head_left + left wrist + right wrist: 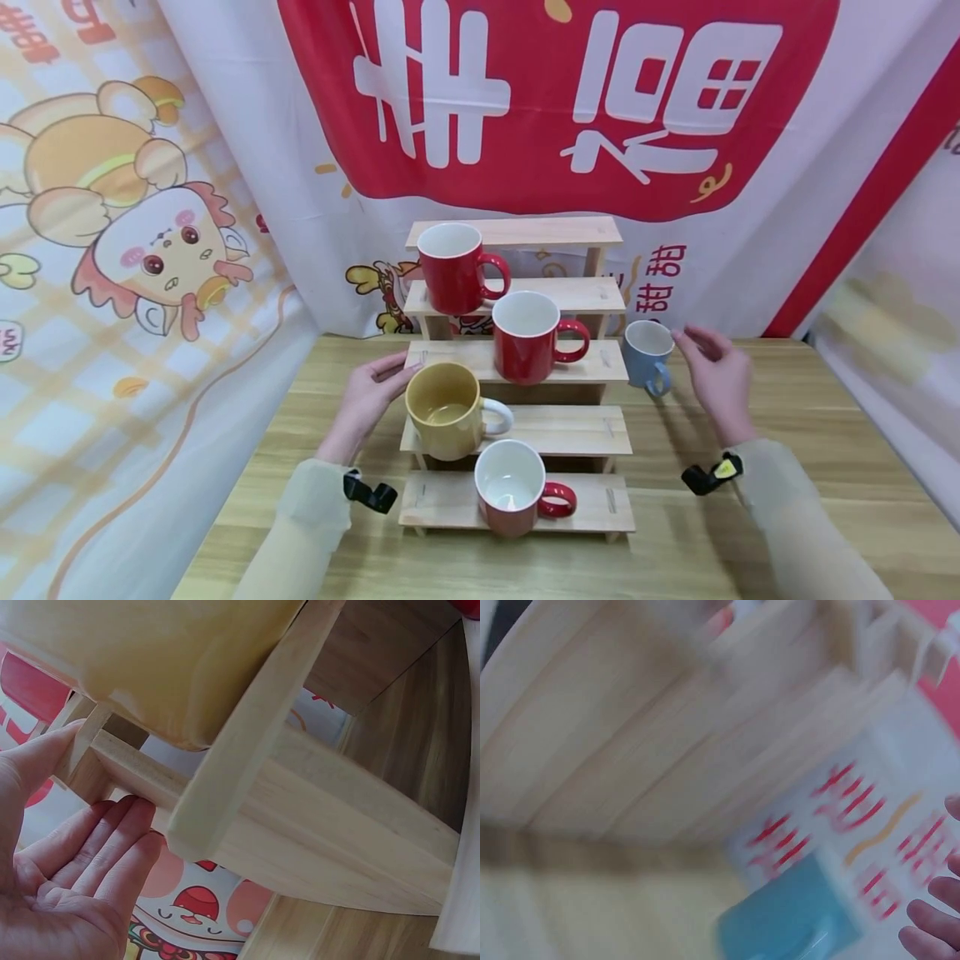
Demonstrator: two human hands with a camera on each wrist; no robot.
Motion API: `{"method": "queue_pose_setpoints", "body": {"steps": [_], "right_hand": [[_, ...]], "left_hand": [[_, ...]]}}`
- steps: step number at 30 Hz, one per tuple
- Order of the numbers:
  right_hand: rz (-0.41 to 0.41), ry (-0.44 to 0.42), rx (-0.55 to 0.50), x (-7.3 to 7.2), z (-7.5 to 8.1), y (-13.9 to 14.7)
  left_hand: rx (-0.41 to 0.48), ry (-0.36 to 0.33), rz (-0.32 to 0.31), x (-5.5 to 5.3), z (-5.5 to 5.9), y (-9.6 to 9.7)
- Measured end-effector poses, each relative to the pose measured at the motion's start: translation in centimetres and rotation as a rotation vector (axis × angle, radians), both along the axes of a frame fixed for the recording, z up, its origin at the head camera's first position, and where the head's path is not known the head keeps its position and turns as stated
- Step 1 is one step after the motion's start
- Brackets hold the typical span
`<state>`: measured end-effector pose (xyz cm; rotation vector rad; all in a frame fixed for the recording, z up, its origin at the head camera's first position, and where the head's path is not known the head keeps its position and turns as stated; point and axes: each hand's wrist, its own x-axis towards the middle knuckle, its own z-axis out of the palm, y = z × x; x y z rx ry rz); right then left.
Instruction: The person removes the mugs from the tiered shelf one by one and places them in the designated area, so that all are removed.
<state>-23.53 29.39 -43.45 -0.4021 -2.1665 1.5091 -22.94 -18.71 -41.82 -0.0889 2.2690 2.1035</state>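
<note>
A tiered wooden rack (555, 429) stands on the table and carries several mugs. At its left side my left hand (372, 398) holds the end of a shelf board, the thumb above and the fingers beneath, as the left wrist view shows. Close by sits a yellow mug (448, 429) with a white handle. Right of the rack, a light blue mug (645, 367) stands upright on the table. My right hand (716, 379) is beside its rim with fingers spread. In the right wrist view those fingers (934, 919) appear apart from the blue mug (791, 915).
Two red mugs with white insides, one higher (453, 275) and one lower (525, 354), stand on the upper shelves. Another red-handled mug (510, 500) is on the lowest shelf. Printed cloth (247, 100) hangs behind and at both sides of the wooden table (810, 450).
</note>
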Motion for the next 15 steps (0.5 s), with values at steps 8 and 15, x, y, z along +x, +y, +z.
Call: {"method": "queue_pose_setpoints", "body": {"steps": [8,15], "right_hand": [[0.138,0.016,0.055,0.9,7.0,-2.2],[0.313,0.035,0.037,1.6,11.0,-5.3]], "left_hand": [[-0.001,0.029,0.006,0.0,-0.1,0.1],[0.008,0.043,0.012,0.0,-0.3,0.0]]}}
